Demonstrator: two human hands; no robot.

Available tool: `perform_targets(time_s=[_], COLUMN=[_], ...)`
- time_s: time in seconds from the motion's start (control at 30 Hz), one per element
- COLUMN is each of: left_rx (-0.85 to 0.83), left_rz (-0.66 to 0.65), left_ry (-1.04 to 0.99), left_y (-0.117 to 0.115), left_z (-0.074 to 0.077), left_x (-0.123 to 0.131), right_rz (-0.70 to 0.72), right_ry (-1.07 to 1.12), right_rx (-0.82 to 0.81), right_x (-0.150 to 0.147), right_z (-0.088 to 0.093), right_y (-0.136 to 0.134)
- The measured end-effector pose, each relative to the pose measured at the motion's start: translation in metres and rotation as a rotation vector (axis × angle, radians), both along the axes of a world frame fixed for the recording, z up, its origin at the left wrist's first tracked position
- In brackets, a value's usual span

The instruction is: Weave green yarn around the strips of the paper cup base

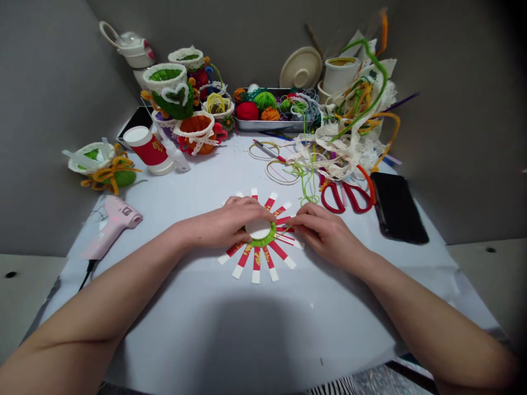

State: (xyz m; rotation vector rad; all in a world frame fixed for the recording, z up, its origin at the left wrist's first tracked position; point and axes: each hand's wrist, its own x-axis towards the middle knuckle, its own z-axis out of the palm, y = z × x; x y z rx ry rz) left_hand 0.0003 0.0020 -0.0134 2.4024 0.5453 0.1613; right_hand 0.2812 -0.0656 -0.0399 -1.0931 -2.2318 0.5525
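A red and white paper cup (256, 259), cut into strips that fan out like sun rays, lies flat on the table in front of me. Green yarn (263, 240) is woven through the strips around its round white base (258, 227). My left hand (234, 219) grips the cup from its left side, thumb near the base and fingers over the far strips. At the right side, my right hand (321, 230) has thumb and forefinger pinched on a thin strand of the yarn beside the strips. The fingers partly hide the left and right strips.
A pink glue gun (113, 225) lies at left, near stacked paper cups (150, 151) and several yarn-covered baskets (200, 131). Behind stands a metal tray (275, 125) of yarn balls. Red-handled scissors (346, 198), a black phone (399, 208) and tangled lace (341, 145) lie at right.
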Motion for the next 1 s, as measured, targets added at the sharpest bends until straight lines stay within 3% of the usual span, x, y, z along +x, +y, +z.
perform_targets(time_s=[0.17,0.53,0.8,1.0], left_rx=[-0.053,-0.084,-0.086,-0.093], left_rz=[-0.015,-0.058,-0.060,-0.059], left_ry=[-0.006,-0.033,-0.027,-0.045], left_y=[0.003,0.004,0.006,0.006], left_z=[-0.002,0.003,0.004,0.002], left_x=[-0.001,0.001,0.001,0.000], right_rz=[0.183,0.303,0.251,0.163], right_ry=[-0.165,-0.262,-0.347,-0.404], right_rx=[-0.026,-0.122,-0.245,-0.037], right_x=[0.004,0.005,0.001,0.009], right_z=[0.013,0.032,0.033,0.026], right_y=[-0.013,-0.044,-0.053,-0.045])
